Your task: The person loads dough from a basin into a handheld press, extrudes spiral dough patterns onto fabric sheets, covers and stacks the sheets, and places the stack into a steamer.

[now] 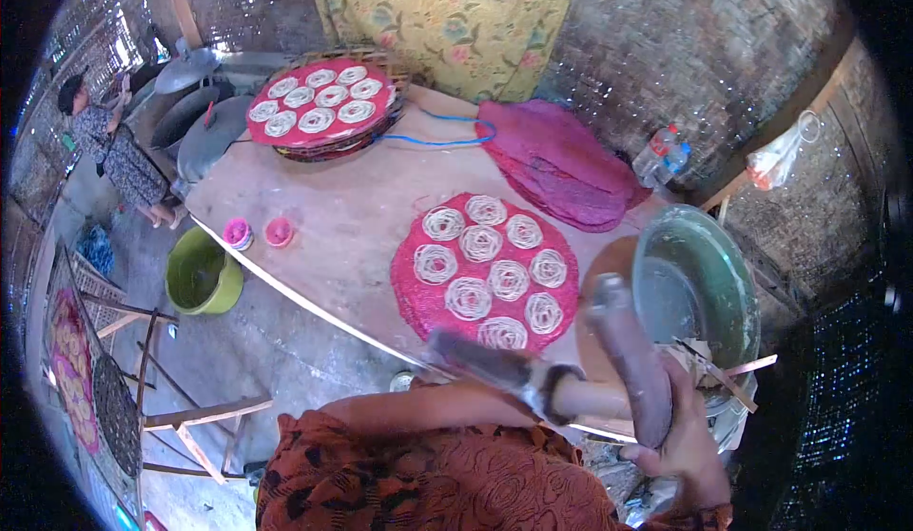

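Observation:
My right hand [689,436] is wrapped round the lower end of a thick brown cylinder [635,365], raised at a tilt with a grey tip. My left forearm [409,409] crosses in front of my waist. Its hand is hidden behind a dark, blurred tube [485,362] with a ring-like collar and a pale cylindrical section [592,401], so its fingers cannot be made out. Beyond the tools, a round pink mat [411,279] lies on the table [333,265], bearing several coils of pale strands [480,243].
A pink-topped stack [333,137] with similar coils stands at the back left. Folded magenta mats [561,165] lie at the back. Right is a green basin [751,284]; two small pink cups [279,232] stand near the left edge. Another person [119,146] stands far left.

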`<state>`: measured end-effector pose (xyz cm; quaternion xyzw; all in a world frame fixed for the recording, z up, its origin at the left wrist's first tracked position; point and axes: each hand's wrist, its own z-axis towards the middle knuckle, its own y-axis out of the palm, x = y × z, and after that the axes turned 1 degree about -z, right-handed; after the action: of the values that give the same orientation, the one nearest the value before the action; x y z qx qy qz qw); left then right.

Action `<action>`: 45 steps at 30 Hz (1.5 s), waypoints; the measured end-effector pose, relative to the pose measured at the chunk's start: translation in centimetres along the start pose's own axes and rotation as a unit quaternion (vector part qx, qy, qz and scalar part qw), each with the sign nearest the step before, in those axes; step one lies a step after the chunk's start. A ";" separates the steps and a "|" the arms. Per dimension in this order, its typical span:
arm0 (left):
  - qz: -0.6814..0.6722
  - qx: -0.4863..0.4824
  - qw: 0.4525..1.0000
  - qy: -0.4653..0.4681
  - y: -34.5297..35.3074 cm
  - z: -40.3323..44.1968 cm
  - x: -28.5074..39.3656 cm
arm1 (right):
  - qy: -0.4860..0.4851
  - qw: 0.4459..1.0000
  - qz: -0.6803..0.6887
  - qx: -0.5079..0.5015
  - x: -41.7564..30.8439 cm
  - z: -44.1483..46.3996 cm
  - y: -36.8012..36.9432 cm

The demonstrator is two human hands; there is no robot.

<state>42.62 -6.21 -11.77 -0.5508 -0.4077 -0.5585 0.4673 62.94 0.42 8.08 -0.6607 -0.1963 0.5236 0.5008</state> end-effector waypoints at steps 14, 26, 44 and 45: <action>0.037 -0.096 0.994 0.045 -14.1 -4.4 4.3 | 0.249 0.760 0.544 -0.253 1.5 5.1 9.1; -0.701 0.095 0.698 0.111 -27.5 3.7 -1.1 | 0.329 0.705 0.607 -0.160 -1.7 11.7 14.6; -0.691 0.162 0.699 0.094 -27.9 0.7 2.1 | 0.351 0.832 0.407 -0.136 -6.7 12.5 14.0; -0.713 0.132 0.682 0.099 -27.6 0.8 1.3 | 0.357 0.823 0.424 -0.122 -7.1 12.0 13.7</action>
<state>16.02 0.80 -8.75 0.0319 -0.6981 -0.7145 0.0335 45.93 -5.46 0.33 -0.8751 0.2337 0.3835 0.1802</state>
